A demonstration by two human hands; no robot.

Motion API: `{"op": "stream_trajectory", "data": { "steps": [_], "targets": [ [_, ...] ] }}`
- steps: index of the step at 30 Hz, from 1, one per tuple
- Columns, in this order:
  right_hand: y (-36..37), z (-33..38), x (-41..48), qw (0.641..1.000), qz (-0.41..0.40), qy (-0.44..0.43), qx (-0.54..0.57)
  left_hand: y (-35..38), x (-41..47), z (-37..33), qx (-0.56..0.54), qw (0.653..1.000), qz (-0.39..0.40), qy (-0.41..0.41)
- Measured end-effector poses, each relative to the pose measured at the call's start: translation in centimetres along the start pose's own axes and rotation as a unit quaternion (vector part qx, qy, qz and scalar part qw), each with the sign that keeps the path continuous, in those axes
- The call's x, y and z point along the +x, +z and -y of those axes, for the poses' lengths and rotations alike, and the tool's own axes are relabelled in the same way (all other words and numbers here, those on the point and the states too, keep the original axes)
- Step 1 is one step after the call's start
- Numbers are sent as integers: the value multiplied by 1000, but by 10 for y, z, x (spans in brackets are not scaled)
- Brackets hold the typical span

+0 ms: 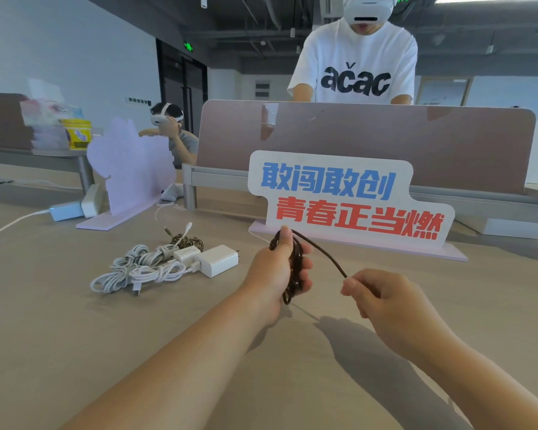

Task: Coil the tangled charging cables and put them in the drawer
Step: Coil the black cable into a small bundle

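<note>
Left hand grips coiled dark cable; right hand pinches its end

Near surface bare and open. Left of centre: white cable heap with chargers. Far: slogan sign and divider panel blocking passage.
</note>
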State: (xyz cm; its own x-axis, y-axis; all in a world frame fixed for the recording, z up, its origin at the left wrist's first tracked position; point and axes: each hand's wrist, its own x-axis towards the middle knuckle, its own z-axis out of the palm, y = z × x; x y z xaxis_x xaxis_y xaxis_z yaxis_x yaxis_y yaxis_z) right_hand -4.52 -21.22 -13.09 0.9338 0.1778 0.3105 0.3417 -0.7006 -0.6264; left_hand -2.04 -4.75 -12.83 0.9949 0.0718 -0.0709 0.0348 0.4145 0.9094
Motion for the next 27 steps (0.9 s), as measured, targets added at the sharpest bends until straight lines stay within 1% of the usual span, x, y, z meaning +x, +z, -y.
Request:
{"op": "stream_trajectory", "data": {
  "steps": [2,4,7,10,13,16,17,18,20,21,22,24,26,27],
  "targets": [
    [1,2,0,999,13,-8,-30,2,0,1,-19,1000,-14,15],
    [1,3,0,999,23,-2,-47,4,1,0,-50,998,-12,23],
    [0,1,3,997,26,23,-64,1,2,-5,-200,979,35,8],
    [-1,0,3,994,40,44,-87,-5,5,-9,-283,958,44,21],
    [-1,-1,3,992,55,50,-103,-6,7,-12,-319,947,18,21],
    [-2,-4,3,991,38,19,-125,-8,8,-16,-324,946,-22,10],
    [-3,-4,3,992,28,-1,-122,-10,10,-17,-298,954,-43,10],
    [-4,-6,2,992,17,-28,-118,-12,12,-17,-246,966,-73,12],
    [-5,-6,0,988,-9,-108,-112,-15,16,-14,-77,987,-142,9],
    [-5,-6,-1,981,-27,-157,-109,-15,15,-10,20,988,-156,2],
    [-4,-5,-2,973,-42,-200,-106,-15,12,-7,108,983,-148,-2],
    [-3,-4,-3,959,-66,-254,-104,-11,4,1,264,960,-92,8],
    [-3,-2,-3,955,-99,-262,-94,-7,-2,8,388,921,-25,8],
    [-4,-1,-3,955,-118,-258,-86,-5,-5,9,416,909,6,-11]
  ]
}}
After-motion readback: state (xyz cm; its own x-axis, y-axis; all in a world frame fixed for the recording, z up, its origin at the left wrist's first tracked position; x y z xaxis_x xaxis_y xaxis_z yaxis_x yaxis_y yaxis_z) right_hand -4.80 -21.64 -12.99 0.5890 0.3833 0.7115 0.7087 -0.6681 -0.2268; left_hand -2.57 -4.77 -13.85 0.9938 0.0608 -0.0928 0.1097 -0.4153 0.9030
